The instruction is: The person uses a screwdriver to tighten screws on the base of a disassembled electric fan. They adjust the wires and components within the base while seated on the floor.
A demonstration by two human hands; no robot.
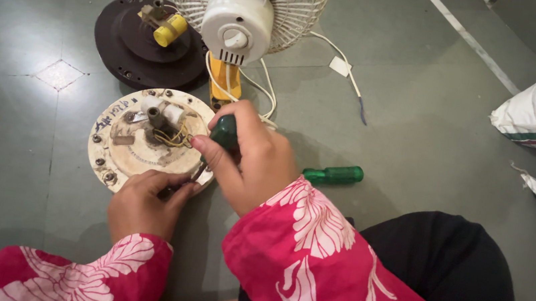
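Head view showed me my right hand (250, 158) fisted round a dark green plastic-handled screwdriver (224, 132), its shaft angled down at the rim of the round cream motor plate (122, 144) lying on the grey floor, probably so the tip met a screw. My left hand (141, 200) pinched the plate's near edge, seemingly steadying it. The tip and left fingertips were hidden. A second green screwdriver (334, 175) lay nearby.
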